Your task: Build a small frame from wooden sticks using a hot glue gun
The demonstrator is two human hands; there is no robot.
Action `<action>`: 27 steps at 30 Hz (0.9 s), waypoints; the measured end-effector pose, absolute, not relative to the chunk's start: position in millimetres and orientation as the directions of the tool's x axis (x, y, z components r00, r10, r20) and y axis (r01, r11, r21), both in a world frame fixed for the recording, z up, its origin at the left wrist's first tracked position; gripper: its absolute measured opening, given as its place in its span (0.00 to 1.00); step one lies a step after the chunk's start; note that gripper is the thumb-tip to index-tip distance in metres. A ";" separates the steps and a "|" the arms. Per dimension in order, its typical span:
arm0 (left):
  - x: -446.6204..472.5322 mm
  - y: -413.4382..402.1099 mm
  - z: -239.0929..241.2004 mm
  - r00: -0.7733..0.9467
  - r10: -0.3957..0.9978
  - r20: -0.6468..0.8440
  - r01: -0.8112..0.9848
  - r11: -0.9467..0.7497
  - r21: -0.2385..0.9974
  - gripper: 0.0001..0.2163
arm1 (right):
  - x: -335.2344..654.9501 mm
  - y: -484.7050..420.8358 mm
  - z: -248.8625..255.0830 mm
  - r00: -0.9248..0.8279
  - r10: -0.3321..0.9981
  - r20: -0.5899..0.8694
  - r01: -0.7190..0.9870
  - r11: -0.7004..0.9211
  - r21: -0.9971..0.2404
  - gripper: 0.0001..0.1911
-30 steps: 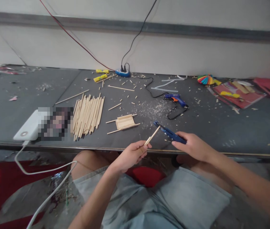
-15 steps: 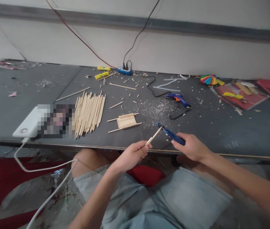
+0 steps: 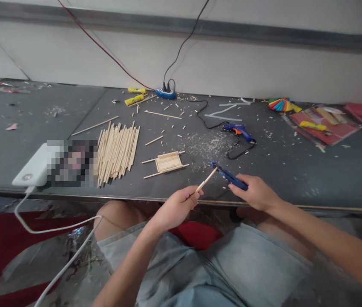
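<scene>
My left hand [image 3: 177, 205] pinches a short wooden stick [image 3: 205, 179] near the front edge of the grey table [image 3: 311, 170]. The stick points up and to the right. My right hand [image 3: 255, 192] grips a blue cutter [image 3: 227, 175] whose tip meets the far end of the stick. Both hands hover over the table edge, above my lap. A small frame of glued sticks [image 3: 167, 162] lies on the table just left of the hands. Further left lies a pile of long wooden sticks [image 3: 116, 153].
A blue glue gun [image 3: 239, 130] with a black cord lies behind the hands, plugged into a power strip [image 3: 165, 93]. Yellow glue tubes [image 3: 133, 99], stick offcuts and shavings litter the table. A white power bank [image 3: 34, 170] sits left; coloured craft sheets [image 3: 321, 123] lie right.
The hands, stick and cutter keep almost the same pose; the view has shifted slightly, and several small offcuts now lie by the cutter.
</scene>
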State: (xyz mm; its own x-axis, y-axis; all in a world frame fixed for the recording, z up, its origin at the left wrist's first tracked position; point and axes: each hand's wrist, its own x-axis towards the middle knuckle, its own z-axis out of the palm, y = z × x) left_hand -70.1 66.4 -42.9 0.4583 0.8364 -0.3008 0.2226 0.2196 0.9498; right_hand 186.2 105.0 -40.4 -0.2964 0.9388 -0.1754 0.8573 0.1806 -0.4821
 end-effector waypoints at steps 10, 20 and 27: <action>-69.9 66.2 -29.5 0.426 0.860 -0.281 0.390 0.105 0.915 0.15 | 190.0 103.5 -35.8 -0.299 0.943 -0.148 0.823 0.177 -0.540 0.19; -58.6 61.3 -9.1 0.417 0.882 -0.218 0.491 -0.016 0.871 0.14 | 211.5 93.6 -38.9 -0.329 0.916 -0.229 0.725 0.090 -0.683 0.28; -53.6 65.2 -6.6 0.377 0.903 -0.206 0.530 -0.028 0.848 0.12 | 206.8 95.6 -37.4 -0.258 0.930 -0.261 0.664 -0.025 -0.747 0.27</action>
